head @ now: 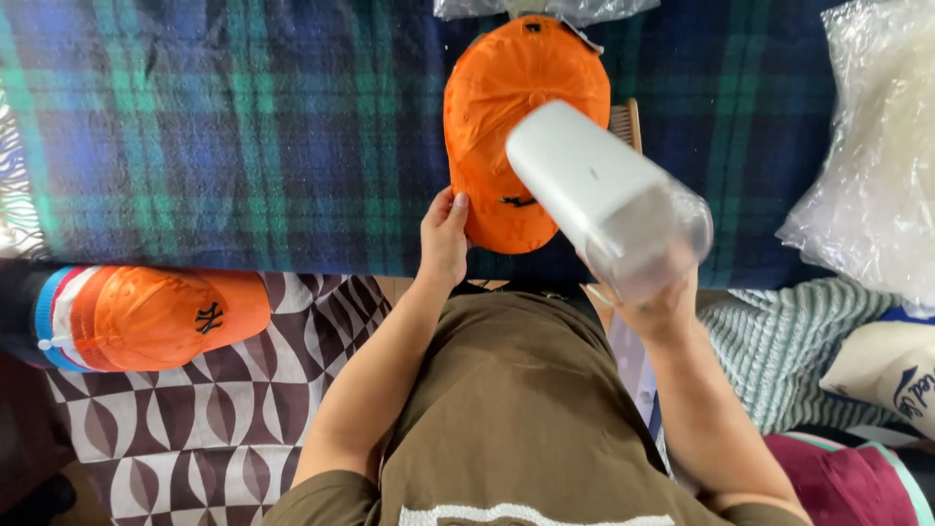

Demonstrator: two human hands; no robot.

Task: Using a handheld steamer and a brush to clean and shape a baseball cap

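Observation:
An orange cap (502, 107) lies on a blue and green plaid blanket (243, 127), its brim toward me. My left hand (443, 239) rests its fingers on the near left edge of the brim. My right hand (653, 302) grips the clear end of a white handheld appliance (609, 195), held tilted over the right side of the cap. A wooden comb-like piece (628, 122) peeks out behind the appliance.
A stack of orange caps (146, 317) lies at the left on a brown patterned cloth (224, 419). Clear plastic bags (877, 146) sit at the right and the top. Striped fabric (779, 346) and a white bag (891, 375) lie at the lower right.

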